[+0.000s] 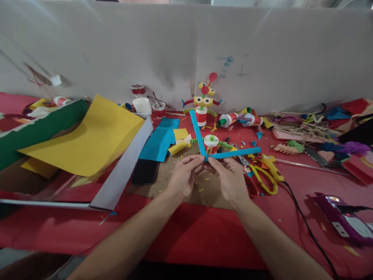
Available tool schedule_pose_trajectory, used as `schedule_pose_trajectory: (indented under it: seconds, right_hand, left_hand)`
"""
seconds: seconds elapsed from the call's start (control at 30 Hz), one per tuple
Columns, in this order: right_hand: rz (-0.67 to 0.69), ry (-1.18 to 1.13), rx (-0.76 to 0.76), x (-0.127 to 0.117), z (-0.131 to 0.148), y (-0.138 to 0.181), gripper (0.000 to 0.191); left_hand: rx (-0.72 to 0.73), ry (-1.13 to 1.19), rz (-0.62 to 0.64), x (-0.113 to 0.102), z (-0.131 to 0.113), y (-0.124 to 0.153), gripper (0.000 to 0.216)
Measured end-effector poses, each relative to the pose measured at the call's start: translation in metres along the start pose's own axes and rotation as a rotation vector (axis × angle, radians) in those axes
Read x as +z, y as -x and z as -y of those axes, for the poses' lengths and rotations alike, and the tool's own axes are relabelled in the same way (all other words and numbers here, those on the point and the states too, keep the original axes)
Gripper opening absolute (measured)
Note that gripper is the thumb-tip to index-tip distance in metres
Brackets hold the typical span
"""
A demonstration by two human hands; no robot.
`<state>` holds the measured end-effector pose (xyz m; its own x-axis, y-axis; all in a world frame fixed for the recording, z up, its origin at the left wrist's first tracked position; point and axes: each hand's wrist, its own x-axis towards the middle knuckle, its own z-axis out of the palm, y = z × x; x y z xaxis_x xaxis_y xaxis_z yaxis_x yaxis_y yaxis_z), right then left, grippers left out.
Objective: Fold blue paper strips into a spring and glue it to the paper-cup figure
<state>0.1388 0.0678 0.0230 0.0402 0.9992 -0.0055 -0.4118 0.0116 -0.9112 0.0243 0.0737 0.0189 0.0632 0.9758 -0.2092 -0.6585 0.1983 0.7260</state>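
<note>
Two blue paper strips (197,132) meet in a V, one pointing up and away, the other out to the right. My left hand (186,175) pinches them at the joined corner. From the other side, my right hand (229,177) is closed on the same corner. Behind the strips stands a red and white paper cup (211,144) with green folded-paper arms. Below the hands lies a brown cardboard sheet (212,198) strewn with yellow scraps. Blue paper sheets (160,140) and a black phone (144,171) are left of my hands.
Yellow-handled scissors (265,181) and a yellow glue gun (272,168) with a trailing cord lie right. A box (107,186) holding yellow paper (87,136) stands left. Finished cup figures (201,116) are at the back. A purple power strip (344,221) sits front right.
</note>
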Motion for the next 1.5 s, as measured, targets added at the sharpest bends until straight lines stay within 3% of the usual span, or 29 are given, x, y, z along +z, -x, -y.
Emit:
schedule_pose_trajectory:
  seconds: [0.2,0.4,0.7,0.9,1.23,1.5]
  right_hand:
    - [0.037,0.018,0.014,0.001,0.000,-0.001,0.010]
    - [0.023,0.048,0.041,-0.002,0.003,-0.002,0.011]
    - [0.045,0.069,0.035,-0.006,0.005,-0.006,0.013]
    - [0.096,0.233,0.044,-0.012,0.004,-0.008,0.017]
    - [0.112,0.208,0.052,-0.012,0.007,-0.008,0.016]
    - [0.124,0.266,-0.067,-0.008,-0.004,-0.004,0.019]
  left_hand:
    - [-0.055,-0.007,-0.028,0.001,-0.007,-0.001,0.008]
    - [-0.063,-0.006,0.023,-0.003,-0.004,-0.005,0.005]
    - [0.030,-0.073,0.050,0.000,-0.001,0.001,0.009]
    - [0.038,-0.282,0.101,-0.003,-0.013,0.000,0.014]
    - [-0.066,-0.069,-0.004,-0.004,-0.005,-0.005,0.011]
    - [0.046,0.036,-0.124,0.001,0.004,0.001,0.008]
